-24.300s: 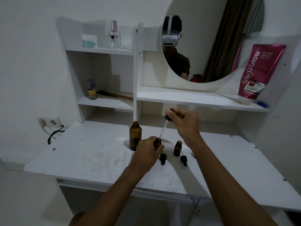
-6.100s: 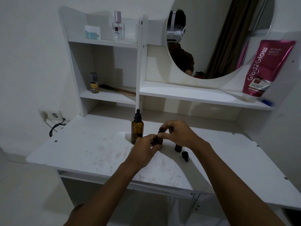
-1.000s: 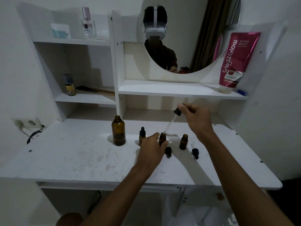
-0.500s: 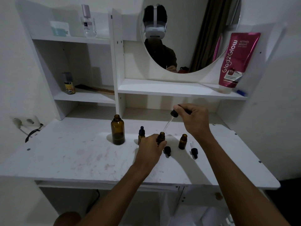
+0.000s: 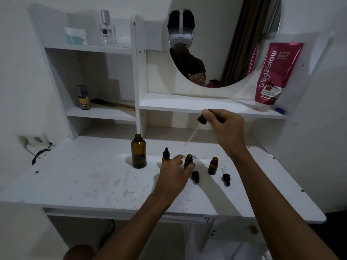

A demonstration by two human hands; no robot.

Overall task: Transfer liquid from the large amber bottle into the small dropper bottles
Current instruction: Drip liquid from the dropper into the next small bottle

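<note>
Beside the large amber glass bottle (image 5: 138,153), your left grip (image 5: 174,170) steadies a small open amber bottle (image 5: 188,160) for the black-bulbed glass pipette (image 5: 195,130) pinched in your right grip (image 5: 226,126).

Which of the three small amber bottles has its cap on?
The leftmost small amber bottle, nearest the large amber bottle, wears a black dropper cap; the middle bottle and right bottle stand open.

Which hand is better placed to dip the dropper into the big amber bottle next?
Right, probably: the right hand pinches the dropper in the air, and the large amber bottle stands uncapped. The left hand grips a small open bottle.
</note>
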